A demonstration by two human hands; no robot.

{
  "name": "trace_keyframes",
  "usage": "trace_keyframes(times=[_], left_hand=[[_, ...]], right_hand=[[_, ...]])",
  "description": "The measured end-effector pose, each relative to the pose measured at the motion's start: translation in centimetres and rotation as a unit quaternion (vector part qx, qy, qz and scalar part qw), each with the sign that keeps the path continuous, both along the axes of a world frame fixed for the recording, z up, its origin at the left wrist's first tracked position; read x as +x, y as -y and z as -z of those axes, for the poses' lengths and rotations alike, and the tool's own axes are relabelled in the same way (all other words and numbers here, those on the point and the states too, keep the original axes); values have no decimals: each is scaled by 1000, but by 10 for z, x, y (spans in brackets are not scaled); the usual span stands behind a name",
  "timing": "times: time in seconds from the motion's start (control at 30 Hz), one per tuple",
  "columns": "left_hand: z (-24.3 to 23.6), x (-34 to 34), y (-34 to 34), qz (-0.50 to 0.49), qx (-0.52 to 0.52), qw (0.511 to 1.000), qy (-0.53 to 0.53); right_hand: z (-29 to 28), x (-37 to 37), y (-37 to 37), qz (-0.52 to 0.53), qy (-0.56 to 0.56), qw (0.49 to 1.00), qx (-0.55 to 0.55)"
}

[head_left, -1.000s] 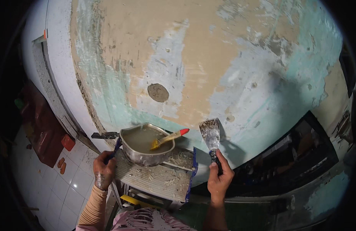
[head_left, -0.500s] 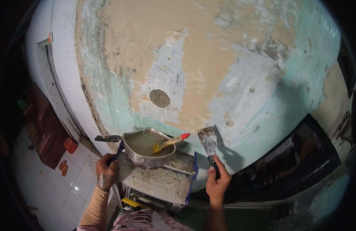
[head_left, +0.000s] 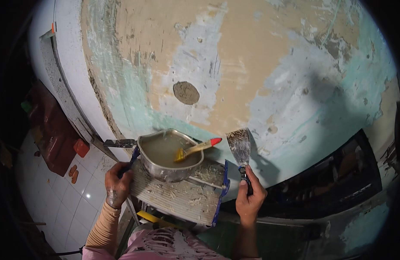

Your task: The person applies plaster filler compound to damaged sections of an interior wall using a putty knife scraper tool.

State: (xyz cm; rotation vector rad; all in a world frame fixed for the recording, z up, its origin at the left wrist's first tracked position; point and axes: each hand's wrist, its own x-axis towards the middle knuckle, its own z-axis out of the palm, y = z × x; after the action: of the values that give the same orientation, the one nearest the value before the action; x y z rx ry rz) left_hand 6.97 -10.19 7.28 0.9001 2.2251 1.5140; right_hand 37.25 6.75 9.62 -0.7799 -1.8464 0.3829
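My right hand (head_left: pixel 251 198) is closed around the dark handle of a putty knife (head_left: pixel 239 146), its worn, smeared blade pointing up beside the wall. My left hand (head_left: pixel 118 182) is wrapped round the blue left edge (head_left: pixel 131 163) of a stepladder's top step (head_left: pixel 171 199). On that ridged step, littered with flakes, stands a metal pan (head_left: pixel 167 172) of cloudy liquid. A paintbrush (head_left: pixel 200 148) with yellow bristles and a red-tipped handle leans in it, bristles at the liquid. A dark flat bar (head_left: pixel 119 143) sticks out at the pan's left; I cannot tell whether it is a handle.
Ahead is a wall (head_left: pixel 234 86) with patchy beige, white and green paint and a round grey patch (head_left: pixel 186 92). A dark framed opening (head_left: pixel 325 177) lies lower right. Down left, a dark red sheet (head_left: pixel 52 130), a red object (head_left: pixel 81 148) and orange slippers (head_left: pixel 73 172) rest on white floor tiles.
The view has shifted a little, so the pan and wall patch sit higher in it. My right hand has shifted slightly with the putty knife; my left hand keeps its grip.
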Motion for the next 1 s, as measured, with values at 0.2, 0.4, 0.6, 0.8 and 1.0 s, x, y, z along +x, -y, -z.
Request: trace_keyframes(times=[0.2,0.4,0.6,0.8,1.0], left_hand=[[3,6,-10,-5,-2,998,-60],[7,1,-7,-21,-1,996,-86],[23,-7,1,-8,30,999,-4],[3,5,-4,23,40,998,-35],[9,-6,-2,16,81,996,34]], right_hand=[[-3,8,-5,8,35,999,29],[-13,-4,-15,7,51,997,65],[-11,-39,-8,-39,62,996,52],[-31,3,8,17,98,995,30],[-38,-11,-3,-9,175,984,36]])
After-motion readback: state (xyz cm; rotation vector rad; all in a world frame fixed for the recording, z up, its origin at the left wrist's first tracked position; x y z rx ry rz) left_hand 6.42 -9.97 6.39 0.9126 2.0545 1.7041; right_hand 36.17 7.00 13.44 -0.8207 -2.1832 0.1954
